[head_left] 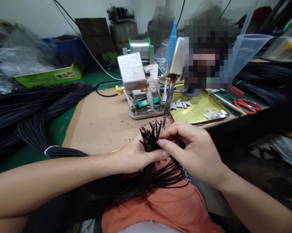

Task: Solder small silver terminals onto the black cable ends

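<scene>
A bundle of thin black cables [149,139] with reddish stripped ends stands upright in my left hand [133,155], whose thumb crosses the front of it. The lower lengths hang over the lap. My right hand [193,150] is at the right side of the bundle, thumb and forefinger pinched together on a cable near its end. Just beyond the cable tips are the thin tip of a soldering machine [132,71] and a dark soldering iron [169,94] pointing down.
Brown cardboard [94,119] lies on the green table. A gold tray [196,113] holds small metal pieces. Red-handled scissors [248,106] lie at the right. More black cables [39,113] are piled left, near a green box [48,76]. A solder spool [139,45] stands behind.
</scene>
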`<act>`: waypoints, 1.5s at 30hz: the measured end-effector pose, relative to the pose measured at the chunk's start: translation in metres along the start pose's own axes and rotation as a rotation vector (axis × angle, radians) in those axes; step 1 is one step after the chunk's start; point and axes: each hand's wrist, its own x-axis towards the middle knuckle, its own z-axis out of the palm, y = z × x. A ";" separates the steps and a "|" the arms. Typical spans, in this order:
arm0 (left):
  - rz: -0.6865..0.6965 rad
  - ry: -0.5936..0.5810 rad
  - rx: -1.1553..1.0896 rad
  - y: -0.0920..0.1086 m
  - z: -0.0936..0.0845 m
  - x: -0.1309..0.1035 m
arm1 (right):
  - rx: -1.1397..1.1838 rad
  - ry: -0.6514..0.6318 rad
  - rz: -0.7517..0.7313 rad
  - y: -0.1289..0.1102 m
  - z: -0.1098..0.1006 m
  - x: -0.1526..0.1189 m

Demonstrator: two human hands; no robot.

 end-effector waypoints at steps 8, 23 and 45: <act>-0.100 0.098 -0.081 -0.006 -0.006 -0.003 | 0.305 -0.207 0.354 0.014 -0.030 0.008; -0.107 0.153 -0.026 -0.002 -0.004 -0.001 | 0.201 -0.137 0.325 0.012 -0.025 0.006; -0.153 0.153 -0.071 -0.001 -0.003 -0.001 | 0.027 -0.023 0.239 0.032 -0.037 0.026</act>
